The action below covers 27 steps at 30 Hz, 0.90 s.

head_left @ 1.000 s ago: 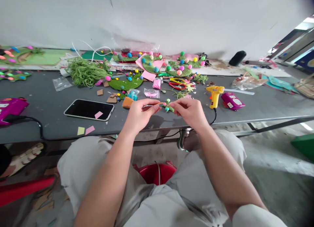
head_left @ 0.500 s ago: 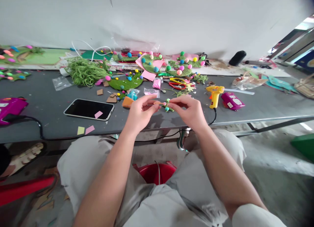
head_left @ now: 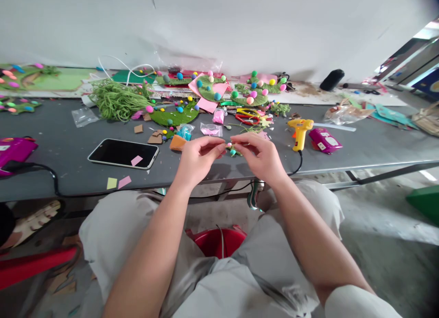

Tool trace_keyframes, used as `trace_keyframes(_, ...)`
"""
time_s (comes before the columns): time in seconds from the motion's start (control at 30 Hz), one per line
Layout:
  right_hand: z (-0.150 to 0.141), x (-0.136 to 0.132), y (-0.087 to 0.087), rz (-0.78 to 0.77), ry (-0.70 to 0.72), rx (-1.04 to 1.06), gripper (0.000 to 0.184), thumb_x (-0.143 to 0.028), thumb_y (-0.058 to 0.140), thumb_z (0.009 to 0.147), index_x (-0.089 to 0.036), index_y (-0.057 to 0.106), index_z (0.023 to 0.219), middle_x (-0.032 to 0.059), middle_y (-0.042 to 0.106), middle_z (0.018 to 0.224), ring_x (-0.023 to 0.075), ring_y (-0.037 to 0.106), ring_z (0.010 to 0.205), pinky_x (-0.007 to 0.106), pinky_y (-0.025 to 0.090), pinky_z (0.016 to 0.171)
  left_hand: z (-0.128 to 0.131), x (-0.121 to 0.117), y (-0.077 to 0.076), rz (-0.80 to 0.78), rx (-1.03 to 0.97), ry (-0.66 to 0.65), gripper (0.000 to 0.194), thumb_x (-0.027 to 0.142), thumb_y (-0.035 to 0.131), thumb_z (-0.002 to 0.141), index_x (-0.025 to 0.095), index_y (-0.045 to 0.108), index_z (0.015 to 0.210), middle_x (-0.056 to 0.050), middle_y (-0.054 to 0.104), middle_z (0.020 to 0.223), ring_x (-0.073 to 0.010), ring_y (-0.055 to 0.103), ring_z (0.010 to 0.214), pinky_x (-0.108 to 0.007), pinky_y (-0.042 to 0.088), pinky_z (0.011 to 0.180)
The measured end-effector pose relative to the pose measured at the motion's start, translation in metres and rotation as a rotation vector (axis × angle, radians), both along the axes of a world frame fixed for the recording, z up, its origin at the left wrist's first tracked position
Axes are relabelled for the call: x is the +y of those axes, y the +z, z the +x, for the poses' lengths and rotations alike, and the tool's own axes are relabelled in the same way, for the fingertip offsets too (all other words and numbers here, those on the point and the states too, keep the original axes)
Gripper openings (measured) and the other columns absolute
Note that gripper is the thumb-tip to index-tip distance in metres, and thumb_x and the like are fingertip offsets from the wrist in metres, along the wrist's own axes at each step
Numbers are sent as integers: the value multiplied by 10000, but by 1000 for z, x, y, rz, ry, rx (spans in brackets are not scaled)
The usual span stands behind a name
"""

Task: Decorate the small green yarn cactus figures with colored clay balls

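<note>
My left hand (head_left: 198, 159) and my right hand (head_left: 259, 154) meet above the front edge of the grey table (head_left: 61, 174). Both pinch a small green craft piece with coloured pompoms (head_left: 233, 149) between their fingertips. The fingers of each hand are curled in a pinch, and the piece is partly hidden by them. An orange felt scrap (head_left: 177, 143) lies just beyond my left hand. A yellow glue gun (head_left: 300, 131) stands to the right of my right hand.
A black phone (head_left: 122, 153) lies left of my hands. Green yarn (head_left: 118, 99), green felt discs with pompoms (head_left: 175, 115), red and yellow scissors (head_left: 247, 117) and a magenta box (head_left: 324, 141) crowd the table's back. A red bucket (head_left: 219, 241) sits between my knees.
My right hand has shifted a little to the left, closer to my left hand. The gap between the fingertips has narrowed around the small piece.
</note>
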State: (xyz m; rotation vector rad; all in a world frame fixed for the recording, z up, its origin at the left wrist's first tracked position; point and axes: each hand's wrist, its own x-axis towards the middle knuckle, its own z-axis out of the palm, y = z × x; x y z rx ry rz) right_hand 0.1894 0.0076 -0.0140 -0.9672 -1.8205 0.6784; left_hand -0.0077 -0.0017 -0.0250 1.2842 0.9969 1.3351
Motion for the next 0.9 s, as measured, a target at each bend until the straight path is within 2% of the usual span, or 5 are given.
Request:
trace_keyframes(0.17, -2, -1, -3, -139, -33, -45, 290, -451, 641, 981, -203, 781, 928, 13, 715, 742, 139, 622, 662, 287, 503, 633, 2, -1, 2, -21, 22, -35, 306, 457, 761, 895, 181, 789, 1023, -70, 808, 950, -193, 768, 806, -310, 641, 761)
trace_keyframes(0.27, -6, -2, -2, -87, -18, 16, 186, -394, 775, 887, -209, 778, 907, 24, 747, 845, 159, 667, 751, 294, 547, 693, 0, -3, 3, 16, 101, -38, 278, 459, 797, 859, 190, 801, 930, -49, 790, 824, -173, 729, 702, -259, 596, 624)
trace_keyframes(0.4, -8, -2, -2, -14, 61, 18, 196, -300, 676, 964, -222, 772, 1116, 63, 756, 1060, 192, 707, 964, 325, 578, 830, -2, -1, 1, 56, 99, -18, 282, 408, 880, 776, 210, 820, 968, -43, 800, 852, -182, 739, 757, -272, 610, 677)
trace_keyframes(0.6, -7, -1, -1, -103, -47, -6, 205, -386, 685, 957, -215, 792, 920, 20, 754, 797, 159, 667, 723, 306, 535, 683, -1, 0, 0, 29, 82, -1, 361, 430, 925, 704, 199, 811, 958, -62, 813, 911, -221, 766, 836, -335, 640, 773)
trace_keyframes(0.9, -8, -1, 2, -256, 108, 170, 233, -403, 663, 968, -192, 716, 1051, 43, 764, 930, 155, 707, 816, 298, 586, 750, 2, -2, 3, 60, 183, 13, 397, 432, 959, 633, 188, 744, 860, -42, 775, 836, -197, 735, 762, -302, 599, 722)
